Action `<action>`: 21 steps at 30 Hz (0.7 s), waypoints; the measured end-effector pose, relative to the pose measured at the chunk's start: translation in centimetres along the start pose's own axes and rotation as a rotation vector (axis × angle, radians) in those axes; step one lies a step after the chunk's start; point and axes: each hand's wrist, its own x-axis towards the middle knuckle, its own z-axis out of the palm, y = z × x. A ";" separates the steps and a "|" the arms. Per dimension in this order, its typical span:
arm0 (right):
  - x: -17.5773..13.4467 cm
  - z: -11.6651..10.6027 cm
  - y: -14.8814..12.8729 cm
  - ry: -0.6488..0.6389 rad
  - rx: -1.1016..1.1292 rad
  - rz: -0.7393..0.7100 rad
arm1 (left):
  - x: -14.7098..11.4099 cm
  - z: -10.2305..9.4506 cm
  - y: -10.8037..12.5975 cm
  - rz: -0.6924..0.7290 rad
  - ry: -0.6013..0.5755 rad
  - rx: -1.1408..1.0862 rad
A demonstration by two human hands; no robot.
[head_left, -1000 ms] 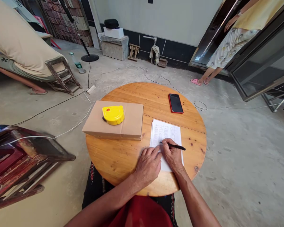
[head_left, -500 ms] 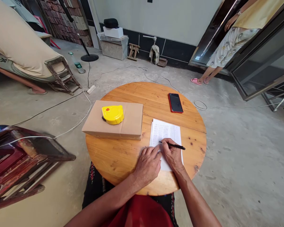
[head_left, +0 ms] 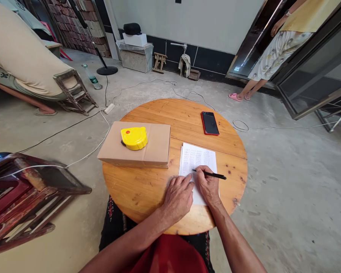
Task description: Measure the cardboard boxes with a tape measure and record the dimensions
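On the table (head_left: 139,189), your right hand (head_left: 208,187) has its grip clamped on the pen (head_left: 215,174) over the paper (head_left: 198,151), while your left hand (head_left: 178,197), grasping nothing, rests over the paper's left edge, where too light a press could let it slide.

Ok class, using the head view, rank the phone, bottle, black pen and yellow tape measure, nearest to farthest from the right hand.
1. Black pen, held in the right hand.
2. Phone, beyond the paper.
3. Yellow tape measure, leftward on the box.
4. Bottle, far left on the floor.
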 end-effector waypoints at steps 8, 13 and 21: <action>-0.1 -0.1 -0.2 0.012 0.008 0.006 | -0.1 0.2 0.0 0.001 0.024 -0.005; 0.0 -0.1 -0.3 0.010 0.006 0.005 | 0.0 0.1 0.0 0.003 0.018 -0.006; 0.1 -0.1 -0.6 -0.010 -0.001 0.002 | -0.1 0.1 -0.1 -0.006 0.003 0.003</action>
